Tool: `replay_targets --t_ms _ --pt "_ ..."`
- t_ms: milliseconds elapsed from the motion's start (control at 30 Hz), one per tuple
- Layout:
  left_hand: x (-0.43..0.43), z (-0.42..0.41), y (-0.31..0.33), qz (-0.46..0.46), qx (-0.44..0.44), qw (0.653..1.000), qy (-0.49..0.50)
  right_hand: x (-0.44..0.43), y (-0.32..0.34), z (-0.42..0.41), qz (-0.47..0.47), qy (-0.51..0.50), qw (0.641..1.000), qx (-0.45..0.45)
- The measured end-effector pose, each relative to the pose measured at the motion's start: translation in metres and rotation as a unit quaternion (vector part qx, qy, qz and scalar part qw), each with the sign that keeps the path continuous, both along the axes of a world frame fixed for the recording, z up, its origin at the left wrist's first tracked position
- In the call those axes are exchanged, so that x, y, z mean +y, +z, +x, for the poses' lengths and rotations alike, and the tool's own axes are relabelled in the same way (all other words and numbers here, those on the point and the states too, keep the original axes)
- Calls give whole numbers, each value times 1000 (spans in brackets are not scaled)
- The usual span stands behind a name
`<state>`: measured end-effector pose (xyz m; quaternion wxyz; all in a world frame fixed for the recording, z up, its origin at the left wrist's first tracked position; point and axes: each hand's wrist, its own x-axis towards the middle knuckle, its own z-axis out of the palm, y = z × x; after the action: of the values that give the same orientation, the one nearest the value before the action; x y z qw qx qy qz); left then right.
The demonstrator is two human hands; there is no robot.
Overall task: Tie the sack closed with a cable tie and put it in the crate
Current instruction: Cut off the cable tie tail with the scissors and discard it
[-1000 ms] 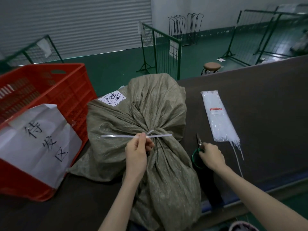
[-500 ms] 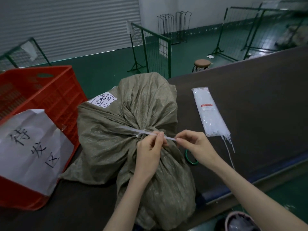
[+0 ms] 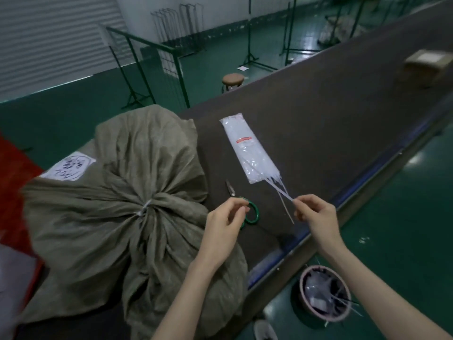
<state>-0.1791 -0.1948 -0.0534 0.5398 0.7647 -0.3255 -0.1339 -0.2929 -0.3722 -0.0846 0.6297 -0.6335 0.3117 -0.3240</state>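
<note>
The grey-green woven sack [image 3: 117, 231] lies on the dark belt, its neck cinched by a white cable tie [image 3: 146, 207]. No long tail shows on that tie. A red crate [image 3: 14, 173] shows only at the left edge, beside the sack. My left hand [image 3: 225, 224] hovers right of the sack with loosely curled fingers, just over the green handle of the scissors [image 3: 251, 214]; I see nothing in it. My right hand [image 3: 316, 214] pinches a thin white tie strip [image 3: 284, 195] that points toward the packet of cable ties [image 3: 247, 150].
A round waste bin [image 3: 323, 293] holding tie scraps stands on the green floor below the belt's blue edge [image 3: 301, 236]. A cardboard box [image 3: 426, 62] sits far up the belt. Beyond the belt are a stool [image 3: 232, 79] and green wire fences [image 3: 147, 69].
Both hands have left the sack's neck and moved right. The tie's long tail no longer sticks out, and my right hand now holds a loose strip. The view has swung right.
</note>
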Motion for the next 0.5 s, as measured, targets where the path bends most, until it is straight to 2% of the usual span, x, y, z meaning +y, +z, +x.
replay_targets --t_ms 167,367,500 --pt "-22 -11 -14 71 -41 993 -82 -34 -22 -60 -5 -131 990 53" --pt "-40 -23 -23 88 -50 985 -138 -56 -33 -100 -63 -205 969 125" --pt "-54 -33 -29 102 -45 979 -169 -69 -32 -118 -74 -240 959 134"
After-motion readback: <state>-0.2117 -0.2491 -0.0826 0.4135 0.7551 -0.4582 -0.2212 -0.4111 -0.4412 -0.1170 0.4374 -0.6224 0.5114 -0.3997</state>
